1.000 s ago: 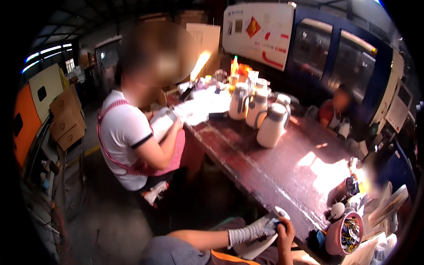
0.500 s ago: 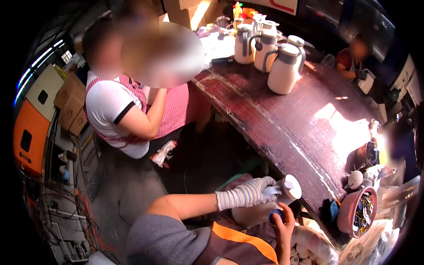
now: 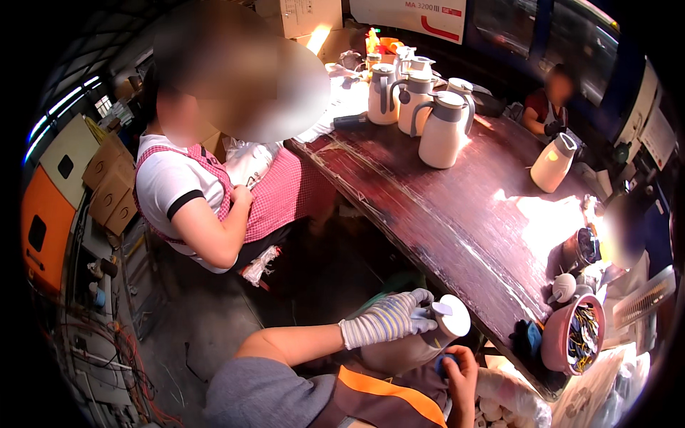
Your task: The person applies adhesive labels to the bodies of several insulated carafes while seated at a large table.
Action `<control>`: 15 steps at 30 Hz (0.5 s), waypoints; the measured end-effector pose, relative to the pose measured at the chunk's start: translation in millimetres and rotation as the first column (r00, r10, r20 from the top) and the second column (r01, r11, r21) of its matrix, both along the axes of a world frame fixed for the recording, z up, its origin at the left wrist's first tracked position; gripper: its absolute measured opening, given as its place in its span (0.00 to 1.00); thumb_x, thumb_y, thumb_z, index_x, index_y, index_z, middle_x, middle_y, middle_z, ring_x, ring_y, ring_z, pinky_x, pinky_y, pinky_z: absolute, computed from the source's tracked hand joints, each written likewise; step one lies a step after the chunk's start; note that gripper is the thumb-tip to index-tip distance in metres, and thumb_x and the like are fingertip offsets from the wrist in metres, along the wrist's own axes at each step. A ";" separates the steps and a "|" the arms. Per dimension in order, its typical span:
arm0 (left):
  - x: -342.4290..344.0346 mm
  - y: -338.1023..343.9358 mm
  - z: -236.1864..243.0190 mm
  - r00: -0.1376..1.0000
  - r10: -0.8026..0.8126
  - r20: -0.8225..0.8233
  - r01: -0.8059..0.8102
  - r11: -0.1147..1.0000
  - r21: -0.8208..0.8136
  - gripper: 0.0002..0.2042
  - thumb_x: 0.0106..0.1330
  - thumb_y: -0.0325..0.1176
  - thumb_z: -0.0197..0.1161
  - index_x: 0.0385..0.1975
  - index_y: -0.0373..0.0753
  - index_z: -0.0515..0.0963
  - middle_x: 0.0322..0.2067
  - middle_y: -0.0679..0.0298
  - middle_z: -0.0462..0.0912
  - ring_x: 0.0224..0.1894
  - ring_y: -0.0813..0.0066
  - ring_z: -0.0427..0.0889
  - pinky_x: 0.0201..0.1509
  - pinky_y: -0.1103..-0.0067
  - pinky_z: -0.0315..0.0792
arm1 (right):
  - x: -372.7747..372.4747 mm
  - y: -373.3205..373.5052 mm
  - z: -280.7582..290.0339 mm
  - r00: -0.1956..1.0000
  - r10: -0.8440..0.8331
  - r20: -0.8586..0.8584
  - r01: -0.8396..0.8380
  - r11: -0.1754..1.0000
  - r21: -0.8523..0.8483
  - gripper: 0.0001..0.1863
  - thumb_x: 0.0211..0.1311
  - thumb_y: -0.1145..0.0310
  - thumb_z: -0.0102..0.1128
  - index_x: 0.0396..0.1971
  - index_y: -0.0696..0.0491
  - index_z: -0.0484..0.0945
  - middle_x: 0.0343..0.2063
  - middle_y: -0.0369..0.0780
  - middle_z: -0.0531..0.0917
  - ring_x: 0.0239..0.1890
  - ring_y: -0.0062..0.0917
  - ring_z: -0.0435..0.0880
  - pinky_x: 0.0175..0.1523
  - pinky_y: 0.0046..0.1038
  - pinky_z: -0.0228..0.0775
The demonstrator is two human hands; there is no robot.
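Along the dark wooden table (image 3: 457,214), lower centre, your gloved left hand (image 3: 392,317) grips a white jug (image 3: 421,339); your bare right hand (image 3: 460,367) pinches a blue piece (image 3: 444,364).

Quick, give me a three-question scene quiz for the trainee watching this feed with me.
1. True or false: the left hand wears a striped work glove.
2. What does the left hand grip? A) the white carafe body B) the pink bowl C) a cardboard box
3. Fill in: the bare right hand holds a small ____ part beside the carafe.

Key: 1 true; 2 A; 3 blue
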State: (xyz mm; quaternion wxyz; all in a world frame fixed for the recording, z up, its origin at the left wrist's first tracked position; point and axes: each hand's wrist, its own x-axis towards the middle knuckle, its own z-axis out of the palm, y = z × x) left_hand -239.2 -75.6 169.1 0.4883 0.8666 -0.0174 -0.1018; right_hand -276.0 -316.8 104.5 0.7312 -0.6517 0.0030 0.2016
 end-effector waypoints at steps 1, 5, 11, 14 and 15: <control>1.8 -1.7 0.5 0.999 -0.027 -0.019 0.028 0.996 0.090 0.22 0.58 0.41 0.67 0.49 0.35 0.73 0.40 0.51 0.83 0.44 0.55 0.82 0.48 0.71 0.74 | -3.2 1.4 -5.4 0.999 0.037 0.017 -0.037 0.999 -0.010 0.09 0.58 0.77 0.59 0.39 0.58 0.74 0.34 0.33 0.78 0.36 0.14 0.75 0.43 0.17 0.68; 0.3 6.1 -8.7 1.000 -0.016 -0.025 0.017 0.999 0.034 0.20 0.57 0.43 0.68 0.43 0.36 0.76 0.34 0.53 0.84 0.39 0.57 0.83 0.44 0.70 0.73 | -14.7 -1.6 -5.4 0.987 0.162 0.010 -0.161 0.984 -0.078 0.11 0.59 0.77 0.58 0.42 0.60 0.77 0.37 0.34 0.80 0.39 0.15 0.76 0.46 0.18 0.68; -2.3 8.2 -6.7 0.983 -0.089 -0.160 0.080 0.995 -0.064 0.23 0.58 0.48 0.68 0.48 0.42 0.76 0.33 0.60 0.81 0.32 0.73 0.81 0.39 0.78 0.73 | -5.5 -26.6 6.5 0.980 0.152 -0.129 -0.154 0.988 -0.010 0.08 0.58 0.78 0.56 0.38 0.60 0.78 0.29 0.31 0.79 0.30 0.09 0.73 0.36 0.13 0.62; -2.7 4.4 -20.6 0.980 -0.199 -0.010 0.199 0.979 0.045 0.26 0.57 0.53 0.66 0.50 0.42 0.75 0.37 0.56 0.82 0.40 0.62 0.82 0.45 0.72 0.73 | -3.6 -11.7 9.6 0.973 0.188 -0.132 -0.185 0.982 0.034 0.07 0.60 0.77 0.57 0.38 0.60 0.76 0.28 0.31 0.78 0.29 0.10 0.72 0.35 0.13 0.62; -4.1 2.9 -18.0 0.977 -0.211 0.008 0.209 0.970 0.122 0.27 0.56 0.53 0.66 0.51 0.42 0.75 0.39 0.55 0.81 0.43 0.59 0.81 0.47 0.71 0.73 | -2.8 -11.5 5.6 0.966 0.214 -0.144 -0.207 0.976 0.064 0.07 0.61 0.76 0.58 0.38 0.60 0.75 0.28 0.31 0.78 0.29 0.10 0.72 0.35 0.13 0.62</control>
